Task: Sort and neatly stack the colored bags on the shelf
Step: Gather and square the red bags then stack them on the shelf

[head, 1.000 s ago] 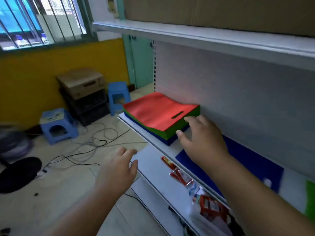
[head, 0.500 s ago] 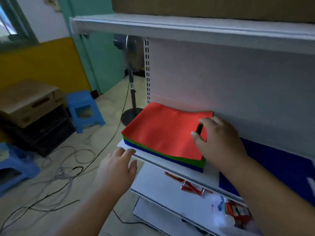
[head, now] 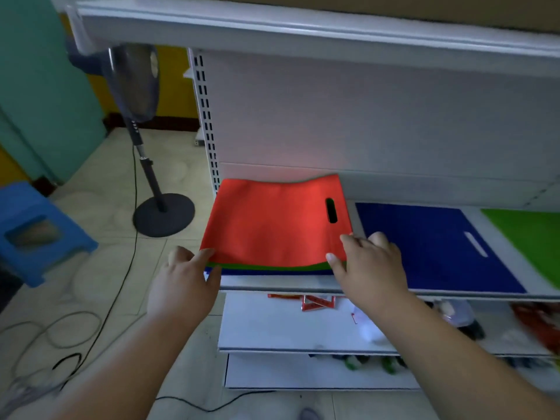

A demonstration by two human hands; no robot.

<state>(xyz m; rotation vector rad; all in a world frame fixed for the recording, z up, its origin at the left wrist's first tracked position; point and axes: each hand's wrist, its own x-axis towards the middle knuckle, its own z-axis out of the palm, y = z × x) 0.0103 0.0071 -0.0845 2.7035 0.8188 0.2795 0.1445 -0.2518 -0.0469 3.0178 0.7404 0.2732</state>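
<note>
White shelf (head: 272,284) carries the stack (head: 272,225), long axis 9-to-3. Left hand (head: 181,286) fingers pinch its 7 o'clock corner; right hand (head: 369,268) lies spread and ungripping on the 5 o'clock corner.

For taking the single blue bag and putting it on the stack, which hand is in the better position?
Probably the right hand. It rests at the red bag's right front corner, right beside the blue bag lying flat on the shelf. The left hand is at the stack's far left corner.

matt cloth red bag (head: 272,225), smooth shelf (head: 303,287)
</note>
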